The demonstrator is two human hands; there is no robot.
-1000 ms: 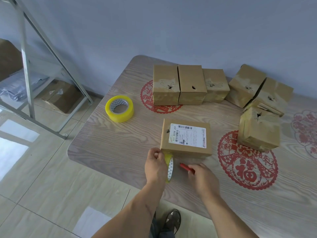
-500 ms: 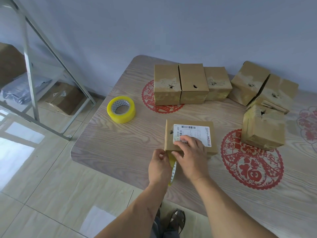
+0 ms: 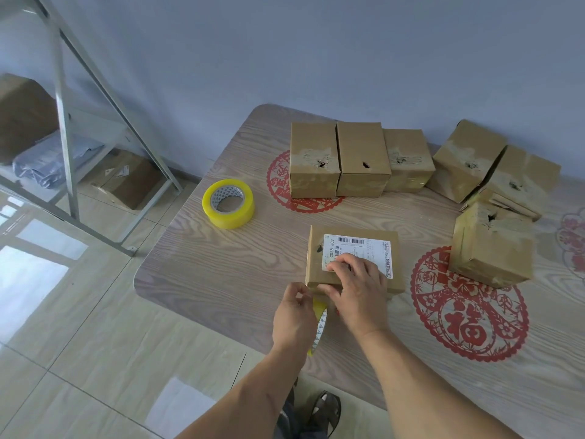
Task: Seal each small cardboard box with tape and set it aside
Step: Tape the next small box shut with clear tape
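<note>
— Yellow tape roll [image 3: 319,324] is gripped upright by the left hand [image 3: 294,318] at the near edge of the box [image 3: 354,261]?
— Yes. The box top is pressed by the right hand [image 3: 357,293], fingers spread over the label [image 3: 357,255], thumb at the near edge.
— And beyond?
— The box is set mid-tabletop [image 3: 240,267]. A second roll [image 3: 228,203] is laid flat to the left; six boxes [image 3: 364,160] are gathered at the back and right.

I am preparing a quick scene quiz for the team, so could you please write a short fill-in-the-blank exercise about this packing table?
1. The right hand rests on the box bearing a white ____.
2. The left hand holds a roll of ____ at that labelled box's near edge.
3. The spare roll lying flat on the table is ____ in colour.

Missing words: label; tape; yellow
</note>
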